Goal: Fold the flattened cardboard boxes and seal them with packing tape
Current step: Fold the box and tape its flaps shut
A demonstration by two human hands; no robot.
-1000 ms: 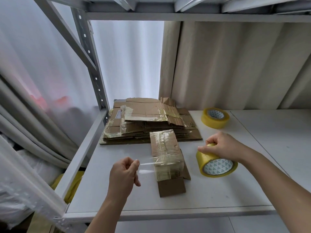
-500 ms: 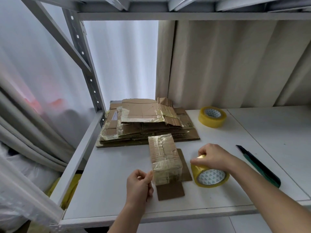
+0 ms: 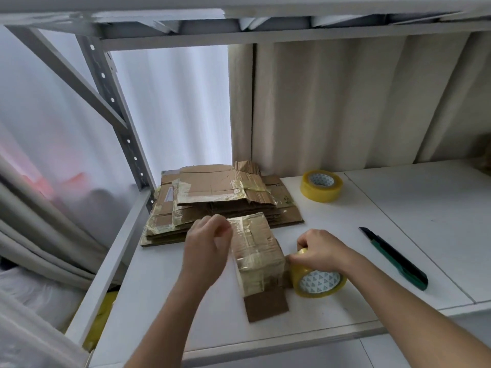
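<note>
Left hand [image 3: 210, 245] rose beside one box [image 3: 256, 251]; two tape rolls [image 3: 317, 280].

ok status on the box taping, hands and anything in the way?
Left hand fingers curled at folded box left side, blurred. Right hand grips tape roll against box. Utility knife lies clear, right.

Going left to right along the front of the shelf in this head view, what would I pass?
Left hand → small taped box → right hand on a tape roll → green knife.
</note>
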